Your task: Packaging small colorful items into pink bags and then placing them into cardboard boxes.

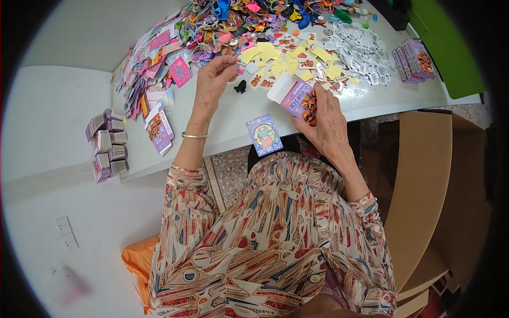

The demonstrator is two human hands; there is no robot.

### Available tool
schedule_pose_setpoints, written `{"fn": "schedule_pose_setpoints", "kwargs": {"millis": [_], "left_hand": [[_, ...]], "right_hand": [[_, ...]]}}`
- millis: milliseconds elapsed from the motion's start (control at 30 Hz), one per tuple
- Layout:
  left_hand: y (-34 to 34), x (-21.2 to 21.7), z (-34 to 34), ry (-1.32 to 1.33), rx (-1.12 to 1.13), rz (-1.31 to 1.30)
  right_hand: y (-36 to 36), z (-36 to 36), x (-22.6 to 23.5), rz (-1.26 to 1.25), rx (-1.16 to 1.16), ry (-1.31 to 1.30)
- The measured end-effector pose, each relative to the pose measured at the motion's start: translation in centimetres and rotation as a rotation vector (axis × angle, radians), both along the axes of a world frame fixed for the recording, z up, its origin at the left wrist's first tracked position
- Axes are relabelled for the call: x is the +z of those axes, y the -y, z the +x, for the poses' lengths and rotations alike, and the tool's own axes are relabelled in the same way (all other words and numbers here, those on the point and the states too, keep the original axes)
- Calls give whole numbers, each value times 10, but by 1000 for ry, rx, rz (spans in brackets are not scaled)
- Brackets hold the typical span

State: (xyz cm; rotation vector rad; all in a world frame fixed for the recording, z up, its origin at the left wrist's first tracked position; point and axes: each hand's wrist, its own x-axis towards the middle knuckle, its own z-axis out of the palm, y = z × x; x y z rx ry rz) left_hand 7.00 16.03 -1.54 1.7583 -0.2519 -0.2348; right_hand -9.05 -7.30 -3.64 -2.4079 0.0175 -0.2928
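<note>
Purple open carton (contents hidden) in right hand, white piece pinched in left hand, hands apart

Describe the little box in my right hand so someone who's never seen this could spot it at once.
Start at the white table and find your right hand above its near edge. It grips a small purple box with a colourful printed front. Unlike the stacked boxes at the table's right, this one is held, with its white flap open.
</note>
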Motion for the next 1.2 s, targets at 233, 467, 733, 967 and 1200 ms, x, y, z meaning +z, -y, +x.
{"fn": "schedule_pose_setpoints", "kwargs": {"millis": [233,467,733,967,1200], "left_hand": [[35,10,-57,187,-178,31],[22,9,-54,278,-178,125],[-12,-40,-28,580,-7,621],[-9,-49,-27,698,13,726],[38,40,-67,681,-63,332]], "right_hand": [[-13,3,0,-13,72,72],[-14,3,-1,70,92,28],[-12,6,-5,162,77,38],[-10,7,9,509,98,-105],[-11,9,-9,177,37,170]]}}
